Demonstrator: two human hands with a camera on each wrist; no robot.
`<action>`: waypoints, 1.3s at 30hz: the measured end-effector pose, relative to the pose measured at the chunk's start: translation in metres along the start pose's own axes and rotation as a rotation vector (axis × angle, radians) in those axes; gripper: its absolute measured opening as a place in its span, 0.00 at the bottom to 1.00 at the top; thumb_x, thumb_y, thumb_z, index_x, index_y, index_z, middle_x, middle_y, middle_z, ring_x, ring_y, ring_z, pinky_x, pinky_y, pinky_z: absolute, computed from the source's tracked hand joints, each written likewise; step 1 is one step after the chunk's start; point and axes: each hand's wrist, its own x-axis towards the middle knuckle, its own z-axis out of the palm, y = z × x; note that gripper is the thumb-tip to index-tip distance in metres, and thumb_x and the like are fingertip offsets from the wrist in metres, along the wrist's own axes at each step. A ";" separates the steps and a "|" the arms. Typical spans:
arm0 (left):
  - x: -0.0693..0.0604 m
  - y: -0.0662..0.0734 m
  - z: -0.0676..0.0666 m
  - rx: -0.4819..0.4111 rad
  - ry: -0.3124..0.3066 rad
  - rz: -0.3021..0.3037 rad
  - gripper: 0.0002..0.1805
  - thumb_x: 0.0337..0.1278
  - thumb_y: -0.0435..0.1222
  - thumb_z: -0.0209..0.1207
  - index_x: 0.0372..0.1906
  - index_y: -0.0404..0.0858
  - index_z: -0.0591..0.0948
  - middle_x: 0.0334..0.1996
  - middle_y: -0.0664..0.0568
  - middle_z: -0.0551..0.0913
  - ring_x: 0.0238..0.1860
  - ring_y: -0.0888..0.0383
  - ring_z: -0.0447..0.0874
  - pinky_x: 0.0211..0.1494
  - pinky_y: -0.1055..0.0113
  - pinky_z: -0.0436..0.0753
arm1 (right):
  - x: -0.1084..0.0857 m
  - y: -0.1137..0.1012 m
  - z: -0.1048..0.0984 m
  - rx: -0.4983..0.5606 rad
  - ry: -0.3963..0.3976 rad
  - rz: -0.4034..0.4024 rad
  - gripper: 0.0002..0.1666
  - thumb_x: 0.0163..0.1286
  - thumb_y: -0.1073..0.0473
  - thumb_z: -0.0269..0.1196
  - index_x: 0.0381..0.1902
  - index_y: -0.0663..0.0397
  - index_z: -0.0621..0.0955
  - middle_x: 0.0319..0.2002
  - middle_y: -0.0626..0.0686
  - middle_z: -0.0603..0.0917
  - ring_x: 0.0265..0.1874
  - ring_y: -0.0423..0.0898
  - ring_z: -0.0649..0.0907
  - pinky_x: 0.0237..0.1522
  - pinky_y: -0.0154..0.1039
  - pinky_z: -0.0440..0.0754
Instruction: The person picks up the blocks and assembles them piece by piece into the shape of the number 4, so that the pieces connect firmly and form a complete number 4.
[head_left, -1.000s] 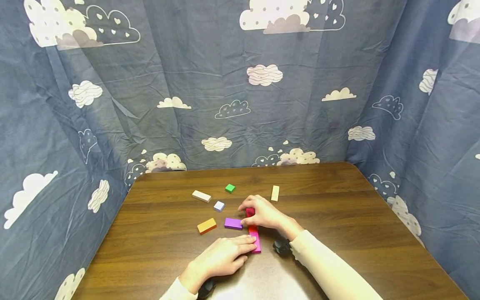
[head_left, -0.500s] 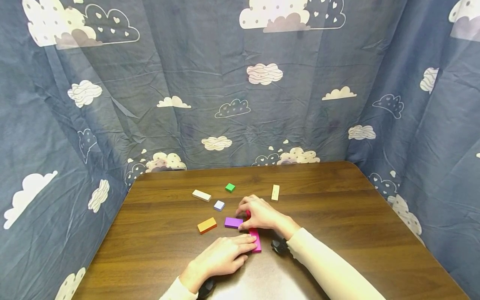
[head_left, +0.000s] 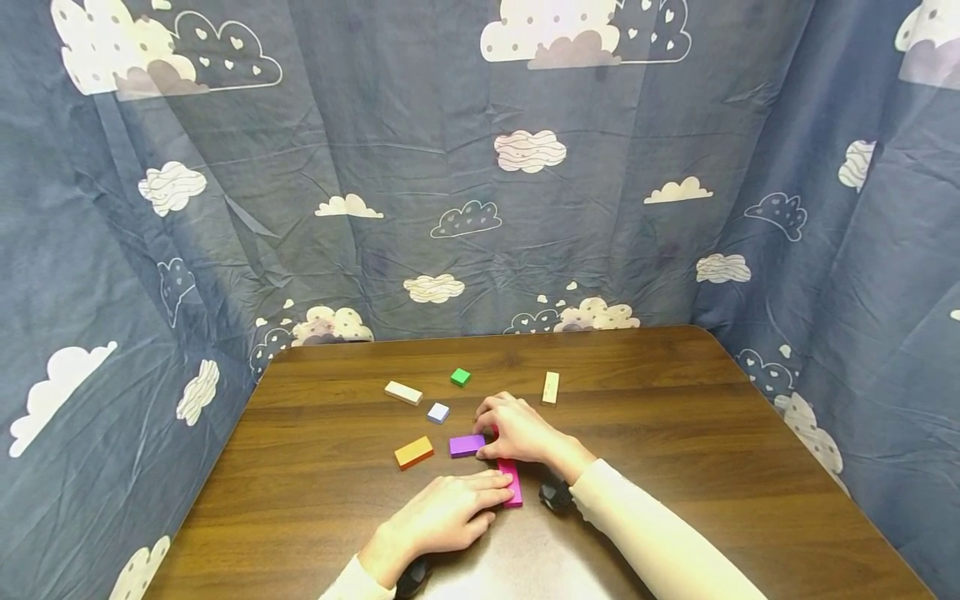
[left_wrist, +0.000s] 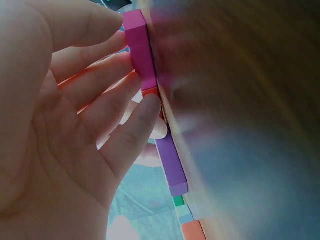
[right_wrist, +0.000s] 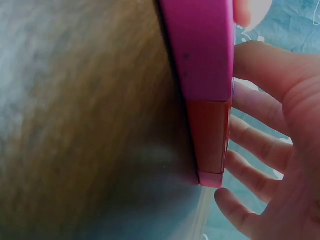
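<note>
My left hand (head_left: 450, 510) lies low over the table, its extended fingers resting on a magenta block (head_left: 513, 492). In the left wrist view, the thumb tip is by that block's near end. A red block (right_wrist: 207, 132) adjoins the magenta one, with a pink block (right_wrist: 211, 179) at its far end; in the head view my right hand (head_left: 521, 429) covers most of both. That hand arches over the row, thumb and fingertip pinching the right end of a purple block (head_left: 467, 447). The purple block lies flat, left of the row; its contact with the fingertips is partly hidden.
Left of the purple block is an orange block (head_left: 414, 452). Farther back lie a pale blue block (head_left: 438, 412), a white block (head_left: 403, 392), a green block (head_left: 461, 377) and a cream block (head_left: 551, 388). A cloud-patterned curtain (head_left: 420, 175) stands behind the wooden table (head_left: 637, 375).
My right hand has shifted slightly left from over the red block to the purple block's right end. The purple block has turned a little. My left hand has stayed in place.
</note>
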 end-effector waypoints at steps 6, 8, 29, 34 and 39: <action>-0.001 0.000 -0.001 -0.012 0.003 -0.002 0.22 0.63 0.39 0.62 0.62 0.46 0.82 0.66 0.55 0.77 0.67 0.63 0.72 0.61 0.63 0.79 | 0.002 -0.001 -0.002 0.020 0.020 -0.005 0.17 0.52 0.45 0.78 0.39 0.43 0.90 0.48 0.44 0.82 0.51 0.45 0.76 0.52 0.49 0.76; -0.001 0.000 -0.001 -0.015 0.007 -0.002 0.22 0.63 0.39 0.62 0.62 0.46 0.82 0.66 0.55 0.77 0.67 0.63 0.72 0.60 0.62 0.79 | 0.002 -0.001 -0.003 0.025 0.033 -0.011 0.17 0.52 0.46 0.77 0.40 0.43 0.90 0.48 0.44 0.82 0.51 0.45 0.76 0.51 0.49 0.76; 0.002 0.000 0.000 -0.009 0.017 0.011 0.21 0.63 0.38 0.62 0.62 0.45 0.83 0.65 0.55 0.78 0.66 0.62 0.74 0.60 0.62 0.79 | -0.014 0.018 -0.023 0.060 0.184 0.043 0.15 0.54 0.50 0.77 0.40 0.42 0.89 0.36 0.40 0.83 0.37 0.40 0.77 0.39 0.38 0.75; 0.001 0.000 0.003 -0.005 0.026 0.023 0.22 0.63 0.39 0.63 0.62 0.46 0.82 0.65 0.55 0.78 0.66 0.63 0.74 0.59 0.63 0.80 | -0.023 0.025 -0.028 0.077 0.220 0.053 0.14 0.55 0.51 0.77 0.41 0.43 0.89 0.36 0.39 0.84 0.37 0.40 0.78 0.39 0.40 0.77; 0.003 -0.001 0.003 -0.003 0.052 0.035 0.20 0.63 0.38 0.63 0.60 0.48 0.83 0.64 0.55 0.79 0.65 0.62 0.75 0.58 0.63 0.81 | -0.030 0.035 -0.035 0.090 0.245 0.075 0.15 0.55 0.51 0.77 0.42 0.43 0.89 0.36 0.38 0.85 0.37 0.42 0.82 0.40 0.41 0.78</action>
